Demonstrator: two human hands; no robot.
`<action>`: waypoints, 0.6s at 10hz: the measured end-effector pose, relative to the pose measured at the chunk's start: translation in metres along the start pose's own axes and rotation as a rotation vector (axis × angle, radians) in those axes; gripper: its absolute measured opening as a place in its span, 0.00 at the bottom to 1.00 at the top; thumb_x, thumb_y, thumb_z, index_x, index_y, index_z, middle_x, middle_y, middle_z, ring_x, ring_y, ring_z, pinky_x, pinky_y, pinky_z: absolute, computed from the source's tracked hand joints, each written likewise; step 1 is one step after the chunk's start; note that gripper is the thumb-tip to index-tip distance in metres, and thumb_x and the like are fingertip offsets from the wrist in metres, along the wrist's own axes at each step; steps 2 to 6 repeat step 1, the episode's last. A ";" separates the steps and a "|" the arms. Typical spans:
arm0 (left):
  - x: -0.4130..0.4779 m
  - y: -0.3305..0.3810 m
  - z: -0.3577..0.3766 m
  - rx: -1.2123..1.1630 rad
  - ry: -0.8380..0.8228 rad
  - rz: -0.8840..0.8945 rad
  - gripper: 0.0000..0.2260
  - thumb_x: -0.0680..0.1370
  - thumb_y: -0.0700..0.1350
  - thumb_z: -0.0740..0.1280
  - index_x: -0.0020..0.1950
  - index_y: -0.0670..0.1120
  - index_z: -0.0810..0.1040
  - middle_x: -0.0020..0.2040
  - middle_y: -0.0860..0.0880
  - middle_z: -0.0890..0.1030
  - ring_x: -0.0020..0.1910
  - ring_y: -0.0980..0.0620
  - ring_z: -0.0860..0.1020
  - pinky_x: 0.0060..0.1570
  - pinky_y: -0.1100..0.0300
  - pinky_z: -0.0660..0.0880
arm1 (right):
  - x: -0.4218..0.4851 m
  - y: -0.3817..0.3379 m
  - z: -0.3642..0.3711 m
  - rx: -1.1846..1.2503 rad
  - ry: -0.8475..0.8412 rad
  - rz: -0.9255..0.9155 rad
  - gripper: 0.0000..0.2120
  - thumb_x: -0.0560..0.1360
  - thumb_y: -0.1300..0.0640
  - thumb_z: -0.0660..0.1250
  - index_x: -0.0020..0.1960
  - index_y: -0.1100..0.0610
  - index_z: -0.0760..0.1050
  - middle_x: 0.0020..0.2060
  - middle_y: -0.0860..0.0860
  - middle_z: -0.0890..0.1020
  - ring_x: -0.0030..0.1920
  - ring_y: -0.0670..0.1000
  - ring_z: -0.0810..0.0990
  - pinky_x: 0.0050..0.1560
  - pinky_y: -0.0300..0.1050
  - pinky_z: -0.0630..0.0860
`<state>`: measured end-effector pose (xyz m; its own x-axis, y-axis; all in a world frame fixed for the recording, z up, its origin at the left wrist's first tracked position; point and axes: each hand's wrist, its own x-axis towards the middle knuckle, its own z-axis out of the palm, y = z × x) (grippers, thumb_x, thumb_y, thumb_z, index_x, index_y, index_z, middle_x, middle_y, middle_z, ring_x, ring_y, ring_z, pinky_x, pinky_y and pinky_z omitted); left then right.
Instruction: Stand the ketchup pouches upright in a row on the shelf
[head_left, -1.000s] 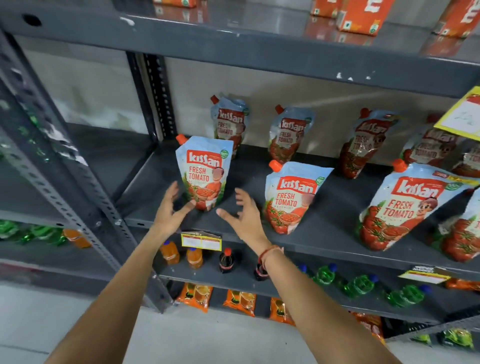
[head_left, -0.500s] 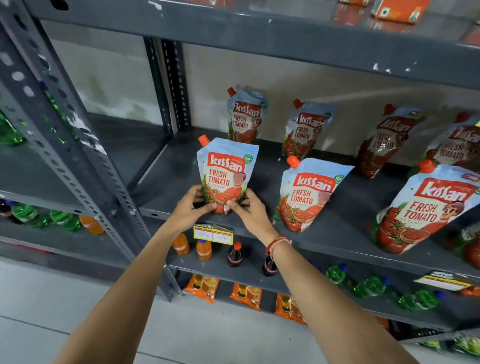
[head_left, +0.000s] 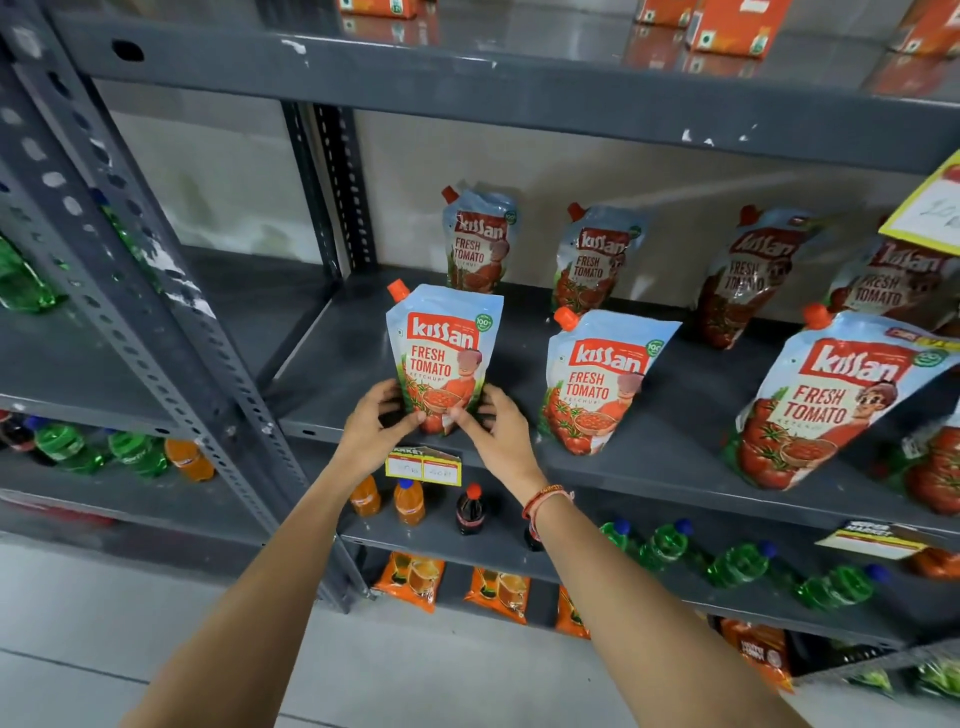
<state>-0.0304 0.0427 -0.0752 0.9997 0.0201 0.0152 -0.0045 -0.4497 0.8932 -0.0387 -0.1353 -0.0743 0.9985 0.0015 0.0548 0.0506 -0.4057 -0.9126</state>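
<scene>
A ketchup pouch (head_left: 444, 348) with an orange cap stands upright at the front left of the grey shelf (head_left: 649, 457). My left hand (head_left: 376, 428) grips its lower left side and my right hand (head_left: 498, 431) grips its lower right side. A second pouch (head_left: 602, 379) stands to its right, leaning slightly, and a third pouch (head_left: 836, 405) leans further right. A back row of pouches (head_left: 480, 239) stands against the wall.
A yellow price tag (head_left: 423, 466) hangs on the shelf edge below my hands. Small drink bottles (head_left: 410, 501) and green bottles (head_left: 665, 545) fill the shelf underneath. Orange packets (head_left: 410, 577) lie lower down. A perforated upright post (head_left: 171, 332) stands to the left.
Both hands went from open and apart in front of the left front pouch to closed on its lower sides. The view moved closer.
</scene>
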 end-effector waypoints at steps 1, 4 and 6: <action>-0.011 0.004 0.006 0.030 0.202 0.046 0.19 0.73 0.44 0.70 0.63 0.43 0.72 0.61 0.43 0.77 0.59 0.46 0.77 0.56 0.58 0.72 | -0.009 -0.005 -0.007 -0.186 0.119 -0.048 0.19 0.77 0.51 0.65 0.63 0.60 0.73 0.58 0.58 0.77 0.59 0.55 0.76 0.60 0.52 0.75; -0.011 0.004 0.006 0.030 0.202 0.046 0.19 0.73 0.44 0.70 0.63 0.43 0.72 0.61 0.43 0.77 0.59 0.46 0.77 0.56 0.58 0.72 | -0.009 -0.005 -0.007 -0.186 0.119 -0.048 0.19 0.77 0.51 0.65 0.63 0.60 0.73 0.58 0.58 0.77 0.59 0.55 0.76 0.60 0.52 0.75; -0.011 0.004 0.006 0.030 0.202 0.046 0.19 0.73 0.44 0.70 0.63 0.43 0.72 0.61 0.43 0.77 0.59 0.46 0.77 0.56 0.58 0.72 | -0.009 -0.005 -0.007 -0.186 0.119 -0.048 0.19 0.77 0.51 0.65 0.63 0.60 0.73 0.58 0.58 0.77 0.59 0.55 0.76 0.60 0.52 0.75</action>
